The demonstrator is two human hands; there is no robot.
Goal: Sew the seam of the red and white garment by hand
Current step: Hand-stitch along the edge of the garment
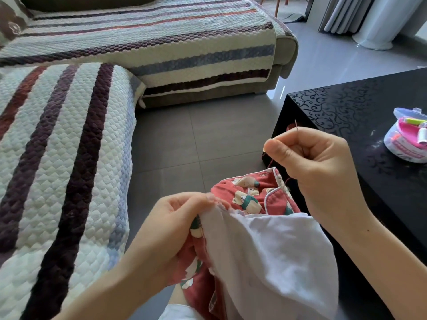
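Note:
The garment [261, 245] lies bunched low in the middle, red with a bear print outside and white lining turned up. My left hand [175, 229] grips its folded edge at the left, fingers curled round the cloth. My right hand [316, 162] is raised above the garment's far corner and pinches a needle [296, 125] that points up from the fingertips. A red thread [270, 161] runs from that hand down to the garment's white-piped edge.
A glossy black coffee table [360, 107] stands at the right, with a clear plastic sewing kit box [409, 137] on it. A striped quilted sofa [69, 146] fills the left and back. Grey tiled floor [196, 139] lies between.

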